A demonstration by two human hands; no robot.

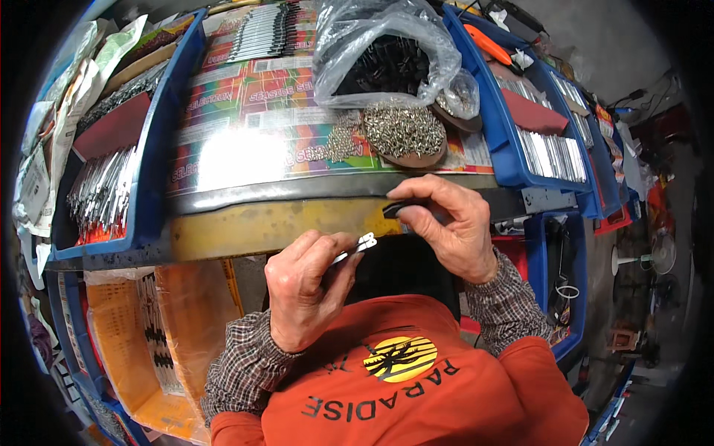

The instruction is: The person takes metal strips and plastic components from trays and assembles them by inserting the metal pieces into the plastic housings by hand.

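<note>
My left hand (301,286) is closed in a pinch around flat, shiny metal strips (367,241) whose rounded, holed ends stick out past the fingertips. A little higher and to the right, my right hand (457,230) grips a small black part (393,209) between thumb and forefinger; its exact kind is hard to make out. Both hands are in front of the bench's near edge, apart from each other. Beyond them on the bench, a heap of small metal rivets or screws (405,130) fills a brown dish, with more scattered beside it.
A clear plastic bag (335,70) of black parts sits behind the heap. Blue bins (152,141) of metal strips flank the bench, another blue bin (506,156) on the right. Finished-looking black-and-silver pieces (260,33) lie in a row. An orange-yellow crate (197,320) stands lower left.
</note>
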